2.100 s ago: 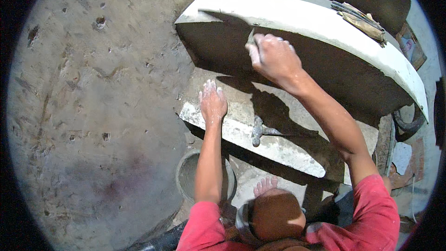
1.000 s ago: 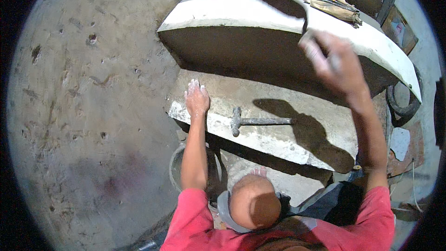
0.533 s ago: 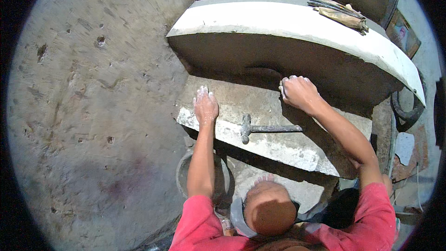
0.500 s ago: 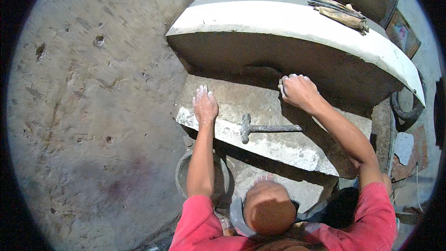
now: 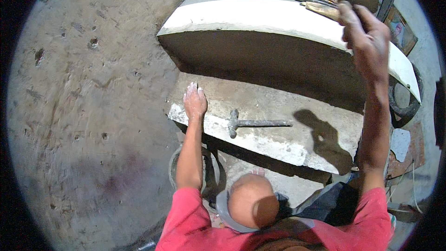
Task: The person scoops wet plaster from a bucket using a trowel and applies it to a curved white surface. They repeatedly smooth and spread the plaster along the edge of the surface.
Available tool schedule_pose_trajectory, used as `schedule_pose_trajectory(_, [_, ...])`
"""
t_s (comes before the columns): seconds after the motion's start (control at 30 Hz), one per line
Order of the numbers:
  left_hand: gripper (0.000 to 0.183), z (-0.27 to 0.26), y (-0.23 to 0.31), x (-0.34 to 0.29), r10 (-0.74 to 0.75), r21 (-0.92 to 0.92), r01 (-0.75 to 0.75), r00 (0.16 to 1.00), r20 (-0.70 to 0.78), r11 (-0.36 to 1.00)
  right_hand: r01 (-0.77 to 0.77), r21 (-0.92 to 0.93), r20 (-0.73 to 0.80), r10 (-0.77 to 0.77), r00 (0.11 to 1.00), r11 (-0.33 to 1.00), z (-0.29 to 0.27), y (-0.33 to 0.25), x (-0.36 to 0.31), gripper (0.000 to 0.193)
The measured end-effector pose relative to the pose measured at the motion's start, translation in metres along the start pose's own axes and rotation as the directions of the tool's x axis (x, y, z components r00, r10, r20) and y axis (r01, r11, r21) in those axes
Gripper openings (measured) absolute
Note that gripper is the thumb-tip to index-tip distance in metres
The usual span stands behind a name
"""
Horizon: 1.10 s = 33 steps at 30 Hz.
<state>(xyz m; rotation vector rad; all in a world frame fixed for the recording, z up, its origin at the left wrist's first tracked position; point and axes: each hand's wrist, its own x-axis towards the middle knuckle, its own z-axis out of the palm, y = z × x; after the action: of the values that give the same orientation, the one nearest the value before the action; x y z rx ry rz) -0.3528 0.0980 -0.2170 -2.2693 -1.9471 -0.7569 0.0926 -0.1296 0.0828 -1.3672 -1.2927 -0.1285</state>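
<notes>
My left hand (image 5: 194,102) lies flat with fingers stretched on the lower concrete step, near its left end; its fingers are whitened with dust. A hammer (image 5: 260,123) with a grey head and dark handle rests on the same step, to the right of that hand. My right hand (image 5: 369,39) is raised over the right part of the upper step, its fingers bent in a pinch. Its fingertips overlap the right end of a bundle of dark thin rods (image 5: 320,3) with tan wrapping on the white step edge. What lies between the fingertips is hidden.
A rough grey wall (image 5: 93,111) with small holes stands at left. The upper step's white edge (image 5: 241,11) curves across the back. A round container (image 5: 216,169) sits partly behind my left forearm. A black tyre (image 5: 406,109) and a pale flat piece (image 5: 400,144) lie at right.
My right hand has lifted from the foot of the upper step's face and moved up and right to the rod bundle. My left hand stays on the lower step. The view has shifted slightly.
</notes>
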Motion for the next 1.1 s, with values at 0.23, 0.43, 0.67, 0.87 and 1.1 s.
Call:
schedule_pose_trajectory(0.23, [0.055,-0.047,0.034,-0.019,-0.116,-0.410,0.128,0.992,0.054,0.903,-0.013,0.019,0.064,0.012,0.998,1.000,-0.105,0.042,0.000,0.034])
schedule_pose_trajectory(0.43, [0.052,-0.070,0.117,-0.128,0.440,-0.259,-0.402,0.891,0.113,0.879,0.056,0.180,0.190,-0.090,0.978,0.982,-0.151,0.053,0.022,0.035])
schedule_pose_trajectory(0.67, [0.037,-0.063,0.148,-0.153,0.441,-0.162,-0.412,0.864,0.244,0.897,0.332,-0.091,0.057,-0.328,0.943,0.939,-0.167,-0.007,-0.011,0.026])
schedule_pose_trajectory(0.87, [0.044,-0.057,0.167,-0.156,0.609,-0.193,-0.578,0.765,0.209,0.793,0.424,0.055,-0.015,-0.423,0.906,0.904,-0.184,0.010,-0.008,0.026])
schedule_pose_trajectory(1.1, [0.044,-0.038,0.240,-0.172,0.729,-0.203,-0.702,0.640,0.242,0.683,0.504,-0.169,-0.162,-0.529,0.833,0.847,-0.186,-0.004,-0.014,0.024])
